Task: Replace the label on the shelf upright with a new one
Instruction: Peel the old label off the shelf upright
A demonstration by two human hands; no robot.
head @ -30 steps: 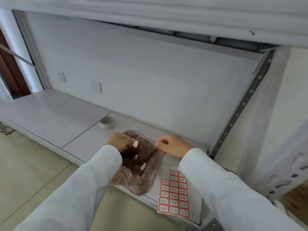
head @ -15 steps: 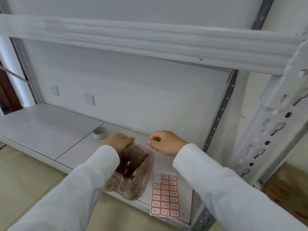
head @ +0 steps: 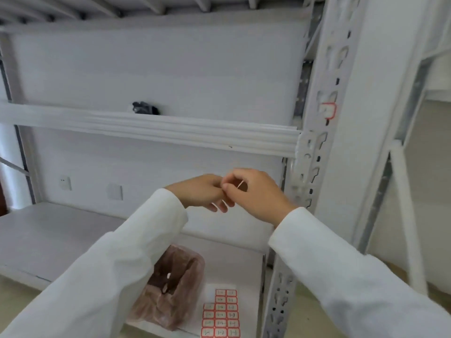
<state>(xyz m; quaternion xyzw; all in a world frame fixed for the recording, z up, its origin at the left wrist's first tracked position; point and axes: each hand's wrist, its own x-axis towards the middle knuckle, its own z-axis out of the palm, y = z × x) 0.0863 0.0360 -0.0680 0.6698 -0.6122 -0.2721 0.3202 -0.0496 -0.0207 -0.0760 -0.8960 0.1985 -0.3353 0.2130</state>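
The white slotted shelf upright [head: 324, 147] rises at the right, and a red-bordered label [head: 328, 111] is stuck on it above the middle shelf beam. My left hand [head: 200, 191] and my right hand [head: 253, 193] meet in front of the upright's lower part, below that label. A small label [head: 240, 184], seen edge-on, is pinched in my right fingers, and the left fingertips touch the right hand at the same spot. A sheet of red-bordered labels [head: 220, 313] lies on the lower shelf.
A brownish plastic bag [head: 170, 286] with small scraps inside stands open on the lower shelf [head: 48, 237], left of the sheet. A dark object [head: 145, 109] lies on the middle shelf behind its white beam [head: 151, 130]. Wall sockets [head: 65, 182] sit at the back.
The view has tilted up, showing the upright's label. Both hands rose from the bag's mouth and came together; the left let go of the bag.
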